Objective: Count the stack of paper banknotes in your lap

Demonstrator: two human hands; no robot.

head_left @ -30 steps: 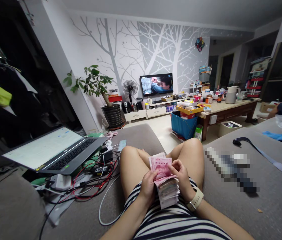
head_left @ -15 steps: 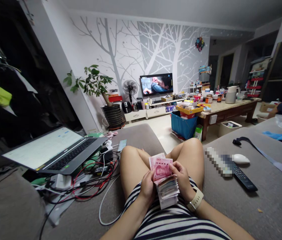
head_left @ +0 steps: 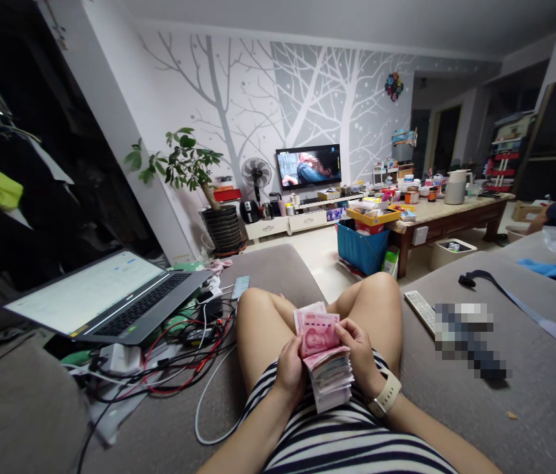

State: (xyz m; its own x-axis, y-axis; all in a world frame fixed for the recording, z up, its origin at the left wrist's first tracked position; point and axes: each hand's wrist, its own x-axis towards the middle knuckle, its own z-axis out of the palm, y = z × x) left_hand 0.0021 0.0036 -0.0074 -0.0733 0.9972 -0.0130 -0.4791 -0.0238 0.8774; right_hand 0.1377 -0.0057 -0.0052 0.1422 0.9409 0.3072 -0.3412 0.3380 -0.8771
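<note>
I sit on a grey sofa (head_left: 529, 395) with a thick stack of pink banknotes (head_left: 324, 359) held over my lap. My left hand (head_left: 290, 368) grips the stack from the left side, fingers curled round it. My right hand (head_left: 359, 352), with a pale watch (head_left: 387, 393) on the wrist, holds the right side, thumb on the top note, which is lifted and folded back. My bare knees rise just beyond the notes.
An open laptop (head_left: 110, 296) sits to my left above tangled cables (head_left: 179, 368). A remote control (head_left: 420, 309) lies on the sofa to my right. Farther off stand a television (head_left: 308, 166), a potted plant (head_left: 193, 171), a blue bin (head_left: 361, 247) and a cluttered wooden table (head_left: 450, 214).
The top note has shifted slightly under my right thumb; both hands stay on the stack in the same place.
</note>
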